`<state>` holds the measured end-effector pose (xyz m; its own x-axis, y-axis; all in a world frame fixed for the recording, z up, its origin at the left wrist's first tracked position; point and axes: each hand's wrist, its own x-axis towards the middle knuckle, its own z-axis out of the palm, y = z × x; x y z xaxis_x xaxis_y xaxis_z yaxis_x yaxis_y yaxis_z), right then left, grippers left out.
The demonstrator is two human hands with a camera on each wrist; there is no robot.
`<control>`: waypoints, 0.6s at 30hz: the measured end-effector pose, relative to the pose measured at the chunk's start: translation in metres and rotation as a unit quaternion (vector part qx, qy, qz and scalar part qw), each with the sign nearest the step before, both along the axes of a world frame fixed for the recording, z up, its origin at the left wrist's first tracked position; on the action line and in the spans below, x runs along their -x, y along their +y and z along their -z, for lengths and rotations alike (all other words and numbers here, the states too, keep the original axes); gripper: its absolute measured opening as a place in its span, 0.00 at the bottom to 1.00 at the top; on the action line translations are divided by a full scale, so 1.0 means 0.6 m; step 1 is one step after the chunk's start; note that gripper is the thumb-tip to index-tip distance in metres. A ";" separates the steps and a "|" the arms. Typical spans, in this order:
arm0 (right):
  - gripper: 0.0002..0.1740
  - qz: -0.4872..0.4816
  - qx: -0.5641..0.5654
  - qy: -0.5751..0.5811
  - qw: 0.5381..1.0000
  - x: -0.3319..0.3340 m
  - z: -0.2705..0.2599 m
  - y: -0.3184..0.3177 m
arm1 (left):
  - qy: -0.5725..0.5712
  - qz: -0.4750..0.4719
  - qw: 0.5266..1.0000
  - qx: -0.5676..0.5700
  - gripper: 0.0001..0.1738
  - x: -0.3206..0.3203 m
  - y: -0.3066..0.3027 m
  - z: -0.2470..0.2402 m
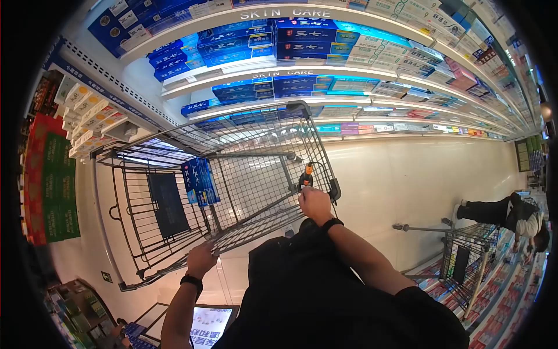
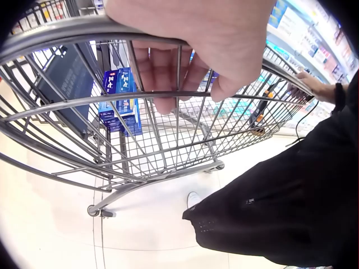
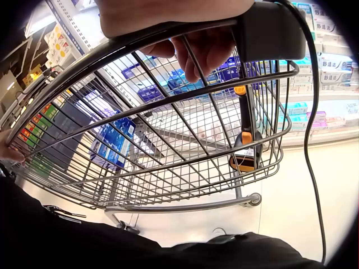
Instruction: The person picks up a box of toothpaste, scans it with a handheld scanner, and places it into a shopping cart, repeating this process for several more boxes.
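A wire shopping cart stands in front of me in a store aisle. My left hand grips the left end of its handle bar, fingers curled round it. At the bar's right end my right hand holds on, fingers wrapped under the bar. Blue boxes stand upright inside the cart against its left wall. An orange and black handheld scanner hangs inside the cart's right corner.
Shelves marked SKIN CARE with blue and white boxes run ahead of the cart. A second cart and a bending person are at the right. More shelving stands at the left. The floor is pale and glossy.
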<state>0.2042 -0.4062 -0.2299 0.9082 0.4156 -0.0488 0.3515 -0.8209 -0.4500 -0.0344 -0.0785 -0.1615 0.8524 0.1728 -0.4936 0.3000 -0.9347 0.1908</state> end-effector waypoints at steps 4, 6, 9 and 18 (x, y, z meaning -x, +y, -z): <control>0.10 -0.007 0.004 -0.007 1.000 0.001 0.003 0.001 | -0.005 -0.008 1.000 0.005 0.15 0.005 0.009 0.008; 0.10 -0.010 0.006 -0.006 1.000 0.002 0.003 0.001 | 0.006 -0.009 1.000 0.003 0.16 0.010 0.011 0.012; 0.09 -0.009 0.003 -0.007 1.000 -0.002 -0.003 0.001 | 0.016 -0.017 1.000 -0.006 0.16 0.009 0.012 0.015; 0.10 -0.002 0.029 0.021 0.999 -0.002 -0.016 0.002 | 0.008 -0.021 1.000 -0.008 0.17 -0.002 0.004 -0.002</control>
